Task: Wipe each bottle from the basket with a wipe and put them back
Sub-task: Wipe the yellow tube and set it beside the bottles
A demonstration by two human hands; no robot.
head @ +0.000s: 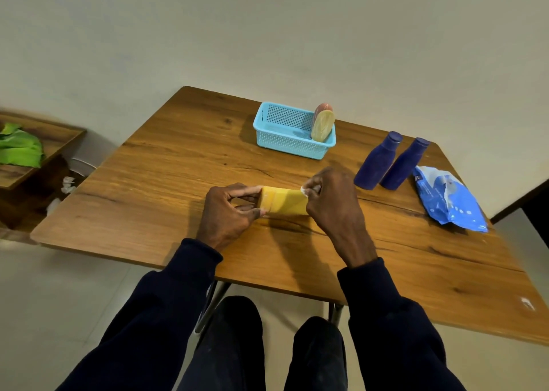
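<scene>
Wooden table [166, 182]: blue basket [286, 146], two blue bottles [376, 164], wipes pack [448, 202].

The left half of the brown wooden table [166, 182] is open wood right up to the light blue perforated plastic basket [261, 123]. In the basket's right end stand a cream oval bottle [323, 124] and a pinkish bottle [322, 107]; its left part is free. Two upright dark blue plastic bottles [375, 164] [402, 167] and a crumpled blue wipes packet [448, 200] crowd the right side. The left hand [228, 212] and right hand [332, 200], gripping a yellow plastic bottle [285, 202], fill mid-table.
</scene>
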